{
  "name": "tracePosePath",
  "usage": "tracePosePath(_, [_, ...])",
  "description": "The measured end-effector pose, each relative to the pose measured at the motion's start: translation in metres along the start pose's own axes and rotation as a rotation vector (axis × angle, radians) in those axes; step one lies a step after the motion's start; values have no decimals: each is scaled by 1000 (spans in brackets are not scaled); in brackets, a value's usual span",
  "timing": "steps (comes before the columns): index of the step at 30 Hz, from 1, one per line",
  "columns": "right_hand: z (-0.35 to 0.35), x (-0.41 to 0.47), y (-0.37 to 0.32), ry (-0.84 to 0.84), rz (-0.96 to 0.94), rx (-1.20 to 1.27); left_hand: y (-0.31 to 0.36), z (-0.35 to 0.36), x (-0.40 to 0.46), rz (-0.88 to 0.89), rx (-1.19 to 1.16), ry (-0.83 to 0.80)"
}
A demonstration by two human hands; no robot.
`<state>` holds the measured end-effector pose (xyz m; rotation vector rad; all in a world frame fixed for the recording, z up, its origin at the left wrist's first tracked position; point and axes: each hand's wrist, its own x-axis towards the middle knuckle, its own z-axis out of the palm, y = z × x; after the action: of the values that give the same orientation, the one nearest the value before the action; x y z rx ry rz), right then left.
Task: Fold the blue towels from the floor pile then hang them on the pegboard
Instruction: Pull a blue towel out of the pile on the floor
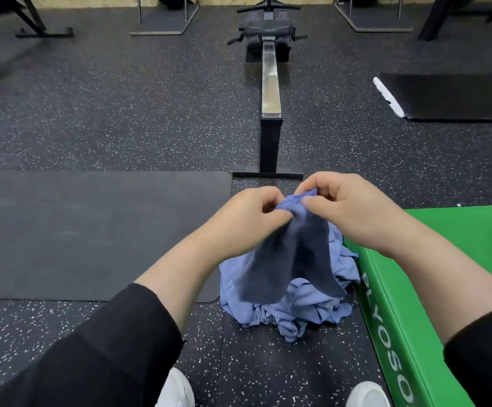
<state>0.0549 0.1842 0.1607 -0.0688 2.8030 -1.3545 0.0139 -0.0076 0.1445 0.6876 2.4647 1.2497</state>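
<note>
A blue towel (294, 254) hangs in the air in front of me, bunched at its top edge. My left hand (247, 215) pinches that top edge from the left. Close beside it, my right hand (347, 207) pinches the same edge from the right, the two hands almost touching. Below the hanging towel lies a crumpled pile of light blue towels (291, 306) on the speckled rubber floor, partly hidden by the held one. No pegboard is in view.
A green plyo box (432, 259) stands right of the pile. A dark mat (92, 230) lies to the left. A rowing machine (269, 92) stretches away straight ahead. A black bench (450, 95) sits at the far right. My white shoes (177, 389) show at the bottom.
</note>
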Motion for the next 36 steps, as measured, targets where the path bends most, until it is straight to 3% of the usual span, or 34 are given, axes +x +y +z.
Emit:
tracePosePath(3, [-6,-3,1,-68,-32,-3,0,-1,-2,12,-25,21])
tracePosePath(7, [-7,-7,-1,-16,-100,-132,0,-2,-9,-1,-151,-107])
tracePosePath(12, [-8,-14,-7,43,-152,-176,1,-6,-14,-65,-327,-83])
tracePosePath(29, [-5,-29,-12,144,-230,-268,11,-17,-31,-103,-158,14])
tracePosePath(36, [-2,-31,-5,172,-276,-313,1,-20,-31,-12,55,120])
